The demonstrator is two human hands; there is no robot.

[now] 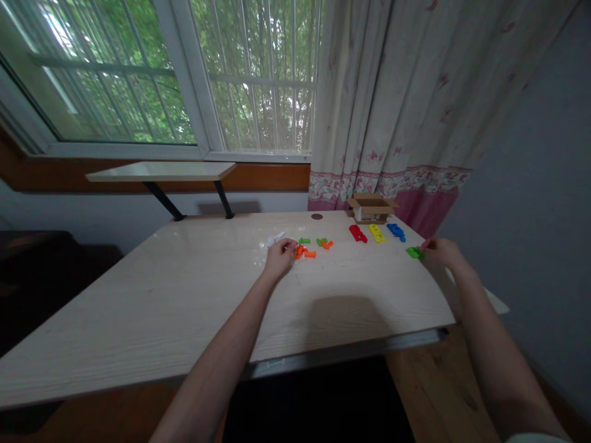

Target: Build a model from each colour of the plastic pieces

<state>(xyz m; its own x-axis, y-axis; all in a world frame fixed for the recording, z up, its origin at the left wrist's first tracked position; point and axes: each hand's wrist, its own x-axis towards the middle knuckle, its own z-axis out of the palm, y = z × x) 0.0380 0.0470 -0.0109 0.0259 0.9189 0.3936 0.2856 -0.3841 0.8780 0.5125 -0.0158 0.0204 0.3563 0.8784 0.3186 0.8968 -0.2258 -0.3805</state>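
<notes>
My left hand (279, 256) is over the table with its fingers pinched together beside a small cluster of orange plastic pieces (309, 254). What the fingertips hold, if anything, is too small to tell. White pieces (278, 236) lie just behind that hand. My right hand (442, 252) is at the table's right edge, thumb and finger closed on a green plastic piece (414, 252). Between the hands lie a small green piece (304, 240) and an orange piece (327, 245) touching another green one.
Red (357, 234), yellow (377, 233) and blue (396, 232) plastic shapes lie in a row before an open cardboard box (370, 209). A raised shelf (161, 171) stands at the back left of the pale table (184, 295). Curtains hang behind the box.
</notes>
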